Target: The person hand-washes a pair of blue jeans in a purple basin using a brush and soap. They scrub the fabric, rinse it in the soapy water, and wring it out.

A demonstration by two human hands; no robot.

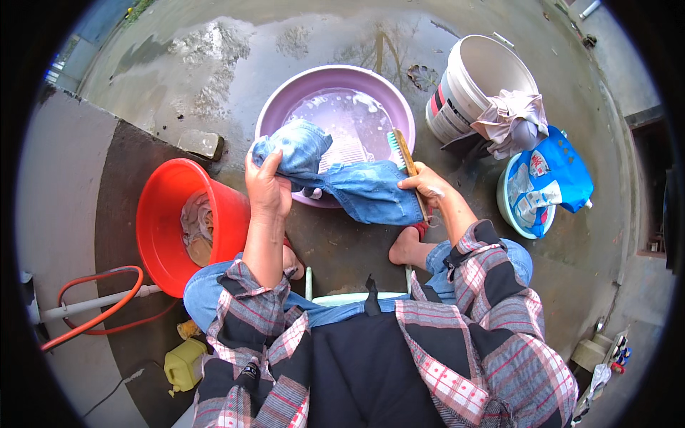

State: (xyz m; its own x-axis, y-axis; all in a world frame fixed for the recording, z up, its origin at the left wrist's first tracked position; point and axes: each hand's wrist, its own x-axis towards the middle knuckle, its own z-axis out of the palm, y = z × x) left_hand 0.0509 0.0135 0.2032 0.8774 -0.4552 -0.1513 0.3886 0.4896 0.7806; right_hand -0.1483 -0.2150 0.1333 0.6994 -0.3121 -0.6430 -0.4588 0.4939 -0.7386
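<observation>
A piece of blue denim clothing [369,190] is stretched between my hands over the near rim of a purple plastic basin [273,96]. My left hand [266,184] grips its bunched end on the left. With my right hand [428,184] I hold the cloth's other end together with a scrubbing brush [406,155]. The brush has a wooden back and pale green bristles, which face left. Inside the basin, soapy water with patches of foam surrounds a ribbed washboard [345,144], partly hidden by the denim.
A red bucket [155,235] holding cloth leans at my left, near an orange hose [107,310] and a yellow jug [184,364]. At right stand a white bucket [449,101] with garments [514,120] over its rim and a small basin [505,206] holding a blue bag [572,176]. The concrete floor [332,251] is wet.
</observation>
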